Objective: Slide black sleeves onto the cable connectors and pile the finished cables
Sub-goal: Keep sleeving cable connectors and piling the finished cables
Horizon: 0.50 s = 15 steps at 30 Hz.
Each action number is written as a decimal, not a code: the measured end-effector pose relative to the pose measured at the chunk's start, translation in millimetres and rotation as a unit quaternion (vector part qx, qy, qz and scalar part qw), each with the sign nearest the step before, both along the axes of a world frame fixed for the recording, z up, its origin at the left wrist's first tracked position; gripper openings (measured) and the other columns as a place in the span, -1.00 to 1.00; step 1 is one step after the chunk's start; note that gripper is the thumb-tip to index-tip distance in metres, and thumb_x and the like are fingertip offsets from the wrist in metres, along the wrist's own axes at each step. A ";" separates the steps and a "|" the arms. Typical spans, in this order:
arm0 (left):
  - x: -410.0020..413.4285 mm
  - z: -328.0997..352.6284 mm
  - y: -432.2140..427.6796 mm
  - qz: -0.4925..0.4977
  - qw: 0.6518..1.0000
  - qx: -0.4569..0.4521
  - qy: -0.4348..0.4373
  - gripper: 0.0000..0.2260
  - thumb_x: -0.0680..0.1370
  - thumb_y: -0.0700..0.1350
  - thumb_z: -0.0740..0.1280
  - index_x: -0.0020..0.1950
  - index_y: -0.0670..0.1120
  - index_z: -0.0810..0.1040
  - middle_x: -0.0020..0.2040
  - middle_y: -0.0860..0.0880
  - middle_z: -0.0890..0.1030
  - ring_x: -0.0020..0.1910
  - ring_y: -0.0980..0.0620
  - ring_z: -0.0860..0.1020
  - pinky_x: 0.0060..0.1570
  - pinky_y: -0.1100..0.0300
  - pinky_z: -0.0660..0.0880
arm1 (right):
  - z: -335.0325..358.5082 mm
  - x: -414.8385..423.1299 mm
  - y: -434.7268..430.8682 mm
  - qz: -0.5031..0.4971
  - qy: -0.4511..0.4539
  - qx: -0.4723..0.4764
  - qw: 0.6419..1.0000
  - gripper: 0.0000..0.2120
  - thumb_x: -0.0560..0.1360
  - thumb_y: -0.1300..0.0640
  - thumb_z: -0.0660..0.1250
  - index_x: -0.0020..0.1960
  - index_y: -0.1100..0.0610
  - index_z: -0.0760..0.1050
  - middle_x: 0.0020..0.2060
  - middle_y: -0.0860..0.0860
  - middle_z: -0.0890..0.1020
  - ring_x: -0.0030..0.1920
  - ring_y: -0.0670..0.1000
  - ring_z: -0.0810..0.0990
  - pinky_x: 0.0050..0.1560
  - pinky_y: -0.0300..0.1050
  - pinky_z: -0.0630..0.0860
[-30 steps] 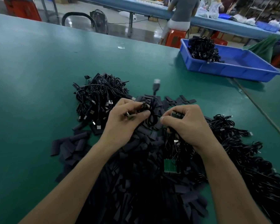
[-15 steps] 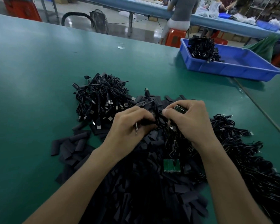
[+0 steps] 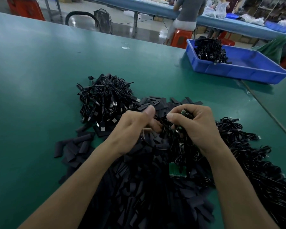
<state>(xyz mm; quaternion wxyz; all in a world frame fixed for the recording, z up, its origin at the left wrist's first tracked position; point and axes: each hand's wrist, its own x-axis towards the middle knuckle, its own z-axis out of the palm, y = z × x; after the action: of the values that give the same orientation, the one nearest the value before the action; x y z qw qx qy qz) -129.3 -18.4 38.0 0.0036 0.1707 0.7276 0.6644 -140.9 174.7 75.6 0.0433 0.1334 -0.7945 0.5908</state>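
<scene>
Gripping a black cable (image 3: 164,124), the right hand (image 3: 198,129) has its fingers curled tight round the strands. A small board (image 3: 186,114) with dark parts on it pokes out above its thumb. The left hand (image 3: 134,128) sits just beside it, thumb lifted and fingers bent in toward the same cable. Blur hides whether those fingers actually grip it, so that cannot be told. The cable runs across the narrow gap between the two hands and drops in loops under the right palm.

Beneath both hands and both forearms lies a broad heap of flat black sleeves (image 3: 139,195), spreading toward the person and out past the left wrist. A second board (image 3: 177,171), bright green, lies on this heap just below the right wrist, with cable loops touching its top edge.

Beyond the left hand, a little to its outer side, stands a pile of finished cables (image 3: 106,100), their metal plugs showing pale against the black. On the outer side of the right hand another mass of loose cables (image 3: 254,156) trails back along the right forearm.

Well beyond the right hand sits a blue tray (image 3: 248,71) holding a clump of bundled cables (image 3: 210,50) in its far corner. Everything rests on a green table (image 3: 40,71).
</scene>
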 end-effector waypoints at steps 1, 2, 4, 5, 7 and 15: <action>-1.4 0.9 -1.8 -0.007 0.998 0.023 -0.059 -0.38 0.50 0.40 0.09 -0.33 -0.03 0.70 -0.09 -0.10 0.73 -0.04 0.01 0.68 -0.07 0.21 0.57 | -0.1 0.0 0.3 0.006 0.004 -0.004 1.000 -0.89 0.42 0.18 0.51 -0.26 0.03 0.68 -0.45 0.01 0.63 -0.43 -0.05 0.58 -0.44 -0.28 0.47; -2.1 1.3 -3.0 -0.011 0.994 0.029 -0.105 -0.37 0.50 0.40 0.07 -0.34 -0.02 0.70 -0.08 -0.06 0.73 -0.06 0.08 0.68 -0.04 0.24 0.54 | -0.2 -0.3 0.8 0.011 0.005 -0.016 1.000 -0.91 0.41 0.17 0.51 -0.25 0.03 0.68 -0.44 0.00 0.62 -0.44 -0.05 0.56 -0.45 -0.27 0.47; -3.6 -0.2 -2.9 -0.014 0.990 0.012 -0.138 -0.50 0.53 0.30 0.16 -0.20 -0.01 0.74 -0.06 -0.03 0.74 -0.07 0.09 0.68 0.01 0.10 0.54 | -0.3 -1.7 0.9 0.024 -0.002 -0.038 0.999 -0.94 0.41 0.15 0.50 -0.24 0.04 0.68 -0.43 -0.03 0.60 -0.43 -0.05 0.52 -0.46 -0.24 0.48; -3.8 -2.1 -2.5 -0.019 0.990 -0.002 -0.139 -0.61 0.52 0.22 0.25 -0.07 -0.03 0.73 -0.02 -0.05 0.73 -0.01 0.05 0.68 0.04 0.00 0.59 | -0.3 -2.2 0.6 0.034 -0.006 -0.033 0.999 -0.95 0.40 0.15 0.50 -0.24 0.04 0.68 -0.42 -0.02 0.60 -0.43 -0.06 0.52 -0.45 -0.23 0.48; -1.2 -3.1 -1.9 -0.042 0.989 -0.011 -0.143 -0.69 0.48 0.08 0.39 0.09 -0.10 0.66 0.06 -0.11 0.71 0.08 -0.05 0.67 0.11 -0.10 0.62 | -0.8 -3.5 -0.5 0.054 -0.009 0.006 0.998 -0.96 0.39 0.14 0.50 -0.23 0.04 0.69 -0.42 -0.01 0.62 -0.44 -0.06 0.51 -0.43 -0.19 0.50; -3.3 -6.9 2.4 0.027 0.992 0.044 -0.116 -0.82 0.56 -0.11 0.40 0.14 -0.13 0.60 -0.02 -0.02 0.72 -0.02 -0.03 0.70 0.05 -0.04 0.65 | 1.7 -3.3 3.6 0.084 -0.063 0.129 0.986 -0.56 0.31 -0.37 0.46 -0.19 0.02 0.71 -0.30 0.21 0.66 -0.32 0.06 0.58 -0.22 -0.11 0.50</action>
<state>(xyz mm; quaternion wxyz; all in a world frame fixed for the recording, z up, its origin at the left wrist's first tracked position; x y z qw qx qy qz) -132.6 -15.9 31.1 0.0627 0.0726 0.6966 0.7110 -144.1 178.3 77.3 -0.0744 0.1662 -0.8513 0.4921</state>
